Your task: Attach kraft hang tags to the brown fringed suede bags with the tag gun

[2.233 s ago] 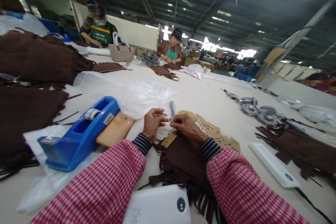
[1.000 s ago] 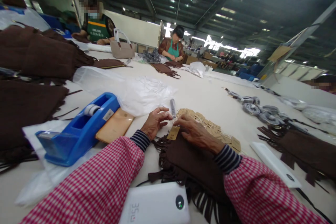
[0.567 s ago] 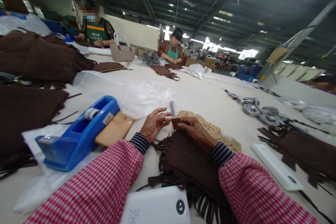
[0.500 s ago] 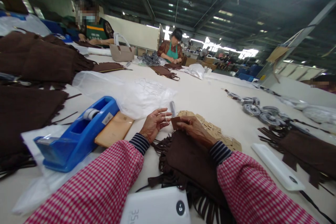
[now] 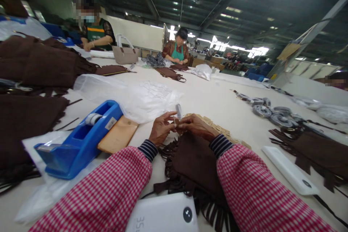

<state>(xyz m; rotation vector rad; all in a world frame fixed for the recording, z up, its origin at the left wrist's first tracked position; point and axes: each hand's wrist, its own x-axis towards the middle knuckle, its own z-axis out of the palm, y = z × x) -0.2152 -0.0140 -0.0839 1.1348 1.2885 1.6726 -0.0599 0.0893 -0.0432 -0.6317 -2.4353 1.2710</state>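
My left hand (image 5: pixel 161 127) pinches a thin white string (image 5: pixel 174 121) that loops by its fingertips. Close against it, my right hand (image 5: pixel 196 126) has its fingers closed on a small brown tag (image 5: pixel 177 124), mostly covered by the fingers. Both hands are over the top edge of a dark brown fringed bag (image 5: pixel 199 163) lying on the table. Just beyond my right hand lies a pile of tan tags (image 5: pixel 224 130), partly hidden by it.
A blue tape dispenser (image 5: pixel 81 139) and an orange-brown packet (image 5: pixel 118 135) lie left, near plastic bags (image 5: pixel 130 94). White devices (image 5: pixel 165 214) are in front and right. Wrapped straps (image 5: pixel 272 114) and brown bags (image 5: pixel 320 150) lie right. Two people work across the table.
My two hands have come together. The brown tag, earlier plainly visible in my right fingers, is now mostly covered. My left fingers have closed from a spread pose.
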